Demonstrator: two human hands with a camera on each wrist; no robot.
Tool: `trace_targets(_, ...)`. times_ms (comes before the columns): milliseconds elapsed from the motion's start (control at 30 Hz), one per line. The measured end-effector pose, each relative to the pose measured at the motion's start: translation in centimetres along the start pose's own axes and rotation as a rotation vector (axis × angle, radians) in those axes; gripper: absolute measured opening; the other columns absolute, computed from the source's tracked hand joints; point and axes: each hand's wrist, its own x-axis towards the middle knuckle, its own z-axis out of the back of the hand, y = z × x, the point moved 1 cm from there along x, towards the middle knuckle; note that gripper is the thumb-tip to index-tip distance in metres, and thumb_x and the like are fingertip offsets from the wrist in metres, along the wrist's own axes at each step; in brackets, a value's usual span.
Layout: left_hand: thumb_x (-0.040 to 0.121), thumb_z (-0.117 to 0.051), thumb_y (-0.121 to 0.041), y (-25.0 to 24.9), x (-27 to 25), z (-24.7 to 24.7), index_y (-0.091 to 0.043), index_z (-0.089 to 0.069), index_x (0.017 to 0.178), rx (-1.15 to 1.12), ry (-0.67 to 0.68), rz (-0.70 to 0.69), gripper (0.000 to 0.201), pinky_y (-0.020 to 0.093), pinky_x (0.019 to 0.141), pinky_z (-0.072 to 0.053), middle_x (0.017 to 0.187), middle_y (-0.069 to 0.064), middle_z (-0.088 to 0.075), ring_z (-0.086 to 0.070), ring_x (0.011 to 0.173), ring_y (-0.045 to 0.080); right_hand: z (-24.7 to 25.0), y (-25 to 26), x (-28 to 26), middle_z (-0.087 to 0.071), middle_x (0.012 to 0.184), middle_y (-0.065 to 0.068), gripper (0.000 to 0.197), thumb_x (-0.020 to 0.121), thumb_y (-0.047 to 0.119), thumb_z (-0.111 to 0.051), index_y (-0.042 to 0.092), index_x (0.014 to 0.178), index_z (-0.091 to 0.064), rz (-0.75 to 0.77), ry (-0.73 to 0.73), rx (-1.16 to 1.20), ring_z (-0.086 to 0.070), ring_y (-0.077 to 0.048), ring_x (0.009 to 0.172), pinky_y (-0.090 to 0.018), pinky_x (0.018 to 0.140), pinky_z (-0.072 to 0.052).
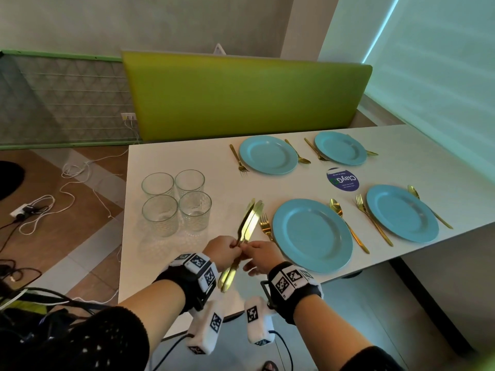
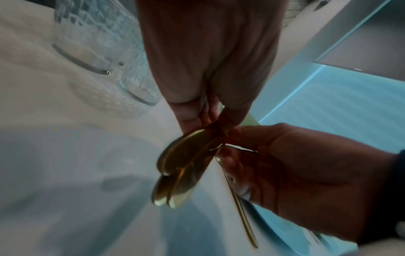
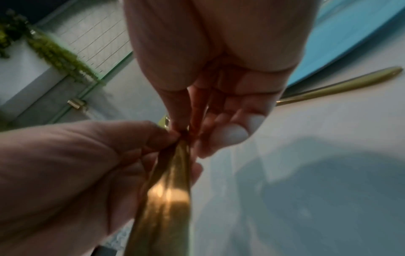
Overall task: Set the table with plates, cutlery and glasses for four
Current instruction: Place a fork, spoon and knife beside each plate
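Note:
Several blue plates lie on the white table (image 1: 187, 156), the nearest plate (image 1: 312, 235) at front centre, each with a gold fork and spoon beside it. A fork (image 1: 265, 226) lies left of the nearest plate. Above the table just left of that fork, my left hand (image 1: 235, 245) grips a bundle of gold knives (image 1: 250, 220) at mid-length, blades pointing away. My right hand (image 1: 247, 247) pinches the same bundle with thumb and forefinger, its other fingers loose. The wrist views show both hands meeting on the knives (image 2: 181, 164) (image 3: 168, 199). Several clear glasses (image 1: 175, 202) stand grouped at the table's left.
A round blue sticker (image 1: 342, 179) sits between the plates. A green bench back (image 1: 246, 95) runs behind the table. White cables (image 1: 67, 183) lie on the floor to the left. The table's front edge is directly below my wrists.

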Motion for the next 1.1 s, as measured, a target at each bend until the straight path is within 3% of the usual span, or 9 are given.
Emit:
trace_targets(100,0.09,-0.055,-0.018,-0.1,-0.2,-0.3,-0.009,-0.065,0.092,-0.137,0.004,0.029,0.014,0.041,0.089,-0.054,0.098,0.018,-0.07,-0.067,0.093,0.033,0.2,0.0,0.1,-0.064,0.078,-0.003,0.013,0.095,0.019,-0.054,0.011,0.097,-0.063,-0.018,-0.032,0.109,-0.056,-0.014,0.056,-0.023,0.051,-0.048)
trace_targets(200,0.089,-0.056,-0.016,0.2,-0.2,-0.7,-0.014,-0.063,0.081,-0.202,0.007,0.069,0.01,0.042,0.091,-0.053,0.098,0.017,-0.071,-0.067,0.096,0.033,0.2,-0.2,0.1,-0.063,0.073,-0.002,0.015,0.094,0.017,-0.054,0.013,0.082,-0.062,-0.02,-0.069,0.108,-0.058,-0.013,0.058,-0.022,0.052,-0.049)
trace_targets(333,0.09,-0.052,-0.01,0.4,0.0,-0.6,-0.007,-0.061,0.083,-0.282,-0.044,0.144,0.013,0.043,0.089,-0.053,0.079,0.011,-0.066,-0.063,0.077,0.028,0.3,-0.3,0.5,-0.064,0.073,-0.001,0.021,0.094,0.02,-0.055,0.015,0.074,-0.059,-0.047,-0.127,0.075,-0.06,-0.011,0.062,-0.021,0.055,-0.051)
trace_targets(400,0.093,-0.047,-0.004,0.5,0.3,-0.2,-0.005,-0.057,0.076,-0.39,-0.094,0.186,0.02,0.041,0.079,-0.055,0.07,0.009,-0.058,-0.055,0.065,0.024,0.6,-0.5,1.0,-0.063,0.073,-0.003,0.018,0.094,0.022,-0.055,0.013,0.078,-0.059,-0.072,-0.181,0.009,-0.06,-0.013,0.06,-0.026,0.058,-0.054)
trace_targets(500,0.094,-0.045,-0.002,0.3,0.3,0.7,-0.004,-0.053,0.077,-0.427,-0.148,0.215,0.019,0.028,0.061,-0.05,0.068,0.007,-0.054,-0.05,0.059,0.017,1.3,-0.9,1.9,-0.064,0.078,-0.006,0.015,0.093,0.025,-0.056,0.013,0.085,-0.061,-0.077,-0.251,-0.191,-0.06,-0.019,0.066,-0.035,0.075,-0.059)
trace_targets(567,0.093,-0.046,-0.002,0.3,0.3,1.3,-0.004,-0.054,0.082,-0.438,-0.16,0.215,0.013,0.025,0.059,-0.048,0.068,0.006,-0.053,-0.049,0.059,0.016,1.8,-0.8,2.3,-0.065,0.088,-0.007,0.018,0.091,0.027,-0.057,0.012,0.09,-0.067,-0.07,-0.269,-0.372,-0.059,-0.02,0.078,-0.038,0.088,-0.055)
trace_targets(667,0.092,-0.049,-0.001,0.5,0.6,1.6,-0.008,-0.052,0.073,-0.452,-0.154,0.215,0.021,0.026,0.061,-0.049,0.068,0.007,-0.052,-0.049,0.06,0.015,2.2,-0.2,2.5,-0.067,0.111,-0.009,0.031,0.092,0.03,-0.056,0.008,0.11,-0.068,-0.073,-0.267,-0.603,-0.062,-0.021,0.099,-0.032,0.096,-0.049)
trace_targets(767,0.092,-0.049,-0.003,0.4,0.5,1.6,-0.009,-0.052,0.073,-0.436,-0.151,0.211,0.02,0.025,0.061,-0.049,0.068,0.006,-0.053,-0.05,0.061,0.015,1.9,-0.1,2.9,-0.065,0.118,-0.01,0.036,0.093,0.032,-0.053,0.006,0.115,-0.066,-0.066,-0.29,-0.71,-0.061,-0.024,0.11,-0.032,0.096,-0.05)
trace_targets(1100,0.093,-0.05,-0.005,0.2,0.3,1.2,-0.012,-0.052,0.07,-0.428,-0.149,0.205,0.024,0.034,0.074,-0.053,0.069,0.004,-0.055,-0.053,0.069,0.02,0.8,-1.4,3.7,-0.069,0.101,-0.008,0.025,0.088,0.029,-0.058,0.012,0.103,-0.069,-0.146,-0.414,-0.663,-0.066,-0.025,0.094,-0.032,0.08,-0.055)
